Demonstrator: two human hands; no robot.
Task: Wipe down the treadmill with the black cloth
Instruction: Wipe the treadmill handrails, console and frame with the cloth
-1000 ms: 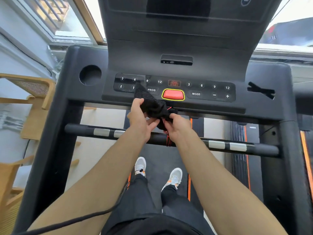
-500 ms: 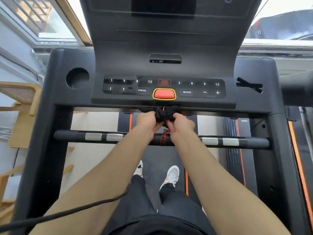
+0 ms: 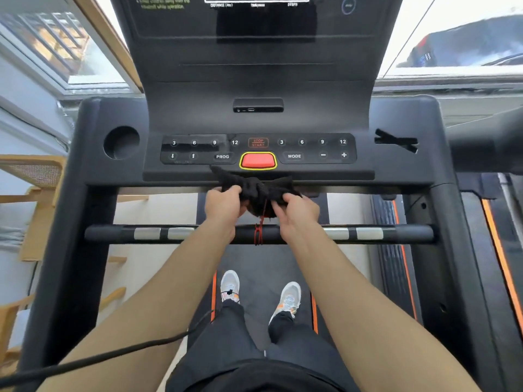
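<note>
The black cloth (image 3: 256,186) is bunched between both hands at the front lip of the treadmill console (image 3: 396,171), just below the red stop button (image 3: 257,160). My left hand (image 3: 223,205) grips its left end, whose corner reaches up toward the PROG key. My right hand (image 3: 294,209) grips the right end, and that side fans out along the console edge. Both hands hover above the black crossbar (image 3: 402,234). A red safety cord (image 3: 259,232) hangs from under the cloth and wraps the bar.
A round cup holder (image 3: 121,142) is at the console's left, a slot (image 3: 396,140) at its right. The display panel (image 3: 254,52) rises behind. My feet stand on the belt (image 3: 260,267). Wooden furniture (image 3: 31,176) is at the left, a second treadmill (image 3: 498,250) at the right.
The cloth came down off the left keypad to the console's front edge. From a tight bunch half a second ago, my hands have drawn apart and spread it sideways.
</note>
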